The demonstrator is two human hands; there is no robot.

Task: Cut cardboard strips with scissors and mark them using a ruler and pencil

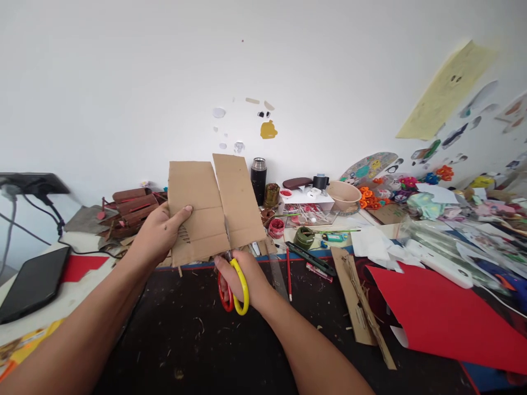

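Observation:
My left hand (160,231) grips the left edge of a brown cardboard piece (196,189), thumb on its near face, and holds it up above the desk. A long cut runs from the top edge down toward the bottom, and the right-hand strip leans away from the rest. In my right hand (247,274) is a pair of scissors (240,296) with one red and one yellow handle loop. Its blades lie at the lower end of the cut, partly hidden by the cardboard. My fingers are wrapped through the loops.
A black flask (258,181), paint jars (304,237) and a white box (308,198) stand along the wall. A utility knife (310,258), a red pencil (289,274), cardboard strips (356,299) and red paper (448,315) lie to the right. A black tablet (35,282) is at left.

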